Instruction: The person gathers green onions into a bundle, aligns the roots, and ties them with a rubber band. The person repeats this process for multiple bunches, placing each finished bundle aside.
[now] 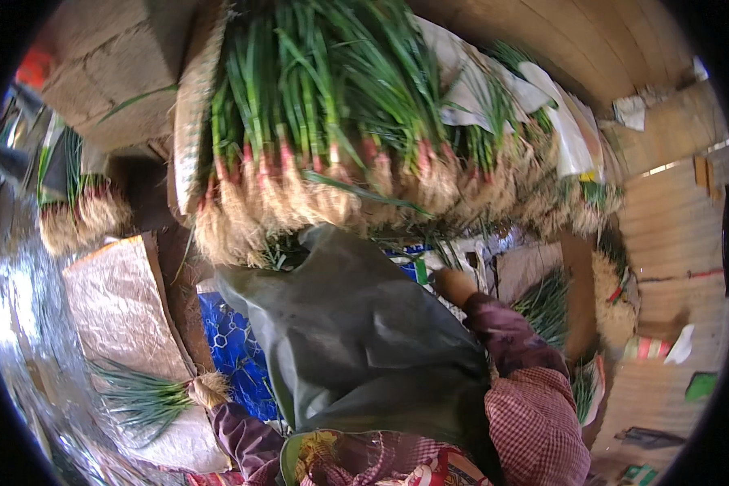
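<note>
Pale sacking [113, 283] spreads down the left of the frame, and across its lower part lies the bunch [146, 397] of spring onions, its leaves fanned leftward and its roots [216, 384] toward the centre. At that root end is the left hand [201, 395]; it seems to touch the bunch there, but it is too small and blurred to tell whether the fingers are closed around it. To handle it well, I would take the stalks together just above the roots, keep the root ends level, and let the leaves trail free so that none fold or snap. Relative to the left fingers, then, the roots are right beside them and the leaves run away to the left. Just right of this, a blue sheet [233, 348] shows beside a dark apron [356, 324], which fills the middle. Above the apron, at upper centre, a broad stack [324, 154] of onions has leaves up and roots down. Right of centre, the right hand [455, 286] is bent in near loose leaves [449, 255], below the stack; I cannot tell whether its fingers grip anything. The bunch is well apart from them, and more leaves [547, 308] lie farther right.
</note>
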